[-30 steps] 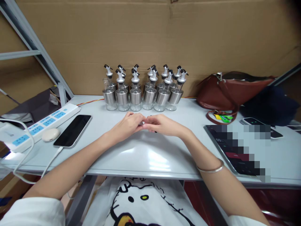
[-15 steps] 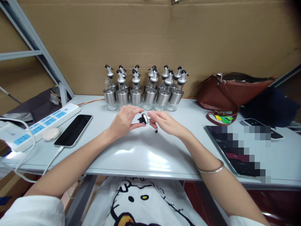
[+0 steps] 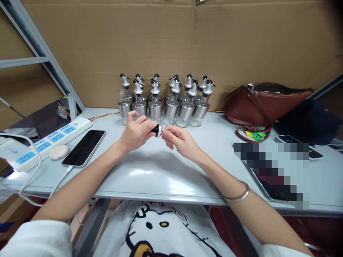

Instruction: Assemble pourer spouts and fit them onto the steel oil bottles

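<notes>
Between my two hands is a pourer stopper [image 3: 158, 131] with a black plug and a silver collar, lying sideways above the table. My left hand [image 3: 137, 132] closes round its black plug end. From the other side, the fingertips of my right hand [image 3: 181, 140] pinch its spout end, which they mostly hide. Behind the hands stand several glass bottles [image 3: 155, 110] with steel sleeves, most topped by silver pourers with black flip lids. At the left of the front row, one bottle [image 3: 124, 107] has a bare neck and is partly covered by my left hand.
To the left lie a phone [image 3: 84, 148] on a cable, a round white case [image 3: 59, 152] and a white power strip [image 3: 55, 141]. On the right are a brown bag [image 3: 268, 103], a dark cap [image 3: 308, 121] and a blurred-out tablet [image 3: 257, 167]. A cardboard wall [image 3: 171, 39] stands behind.
My left hand has turned over and wrapped round the black plug, which showed freely before. Both hands and the stopper have shifted slightly left. The bottles have not moved.
</notes>
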The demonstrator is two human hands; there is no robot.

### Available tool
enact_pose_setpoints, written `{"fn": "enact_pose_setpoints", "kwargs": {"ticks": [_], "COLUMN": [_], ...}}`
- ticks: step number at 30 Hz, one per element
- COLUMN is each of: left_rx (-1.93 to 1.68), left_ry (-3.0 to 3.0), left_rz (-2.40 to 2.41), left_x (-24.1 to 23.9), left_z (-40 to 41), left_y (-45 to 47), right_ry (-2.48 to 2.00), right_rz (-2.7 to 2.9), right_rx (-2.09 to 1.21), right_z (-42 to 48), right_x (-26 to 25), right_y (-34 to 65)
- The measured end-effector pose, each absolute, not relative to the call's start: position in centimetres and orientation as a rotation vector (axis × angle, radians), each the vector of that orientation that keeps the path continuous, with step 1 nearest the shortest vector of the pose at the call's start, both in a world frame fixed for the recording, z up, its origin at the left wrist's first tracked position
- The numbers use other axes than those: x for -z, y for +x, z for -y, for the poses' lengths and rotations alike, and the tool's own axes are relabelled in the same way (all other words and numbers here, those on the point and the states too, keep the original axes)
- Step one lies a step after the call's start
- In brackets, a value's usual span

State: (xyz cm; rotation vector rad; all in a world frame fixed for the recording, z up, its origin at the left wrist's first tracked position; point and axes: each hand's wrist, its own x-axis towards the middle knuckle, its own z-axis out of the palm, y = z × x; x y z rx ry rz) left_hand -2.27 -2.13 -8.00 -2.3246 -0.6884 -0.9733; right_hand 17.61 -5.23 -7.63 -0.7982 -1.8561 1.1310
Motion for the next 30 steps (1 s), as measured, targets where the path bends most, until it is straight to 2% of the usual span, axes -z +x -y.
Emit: {"fn": "enact_pose_setpoints", "kwargs": {"ticks": [3, 10, 12, 15, 19, 24, 30], "left_rx": [0.979, 1.030, 1.047, 1.089, 1.123, 1.079, 1.081], "left_ry": [-2.423, -2.708, -2.812, -2.887, -2.825, -2.815, -2.800], "left_rz": [0.810, 1.047, 1.111, 1.204, 1.253, 1.243, 1.095], "left_x": [7.7, 7.1, 6.9, 6.6, 6.5, 6.4, 6.4], "left_z": [2.5, 3.2, 3.2, 3.1, 2.9, 3.0, 3.3], "left_y": [-2.2, -1.2, -1.0, -1.1, -1.3, -1.3, -1.2], "right_ry": [-0.873, -0.814, -0.781, -0.742, -0.794, -0.918, -0.769], "right_rz": [1.958, 2.278, 2.350, 2.408, 2.318, 1.957, 1.544], "right_rx": [-0.831, 0.136, 0.279, 0.317, 0.011, -1.041, -1.760], "right_z": [5.4, 4.5, 4.3, 4.2, 4.6, 5.3, 5.1], "right_x": [7.6, 7.1, 6.8, 6.4, 6.3, 6.5, 6.6], "right_y": [17.6, 18.8, 19.0, 19.0, 18.3, 17.7, 17.8]}}
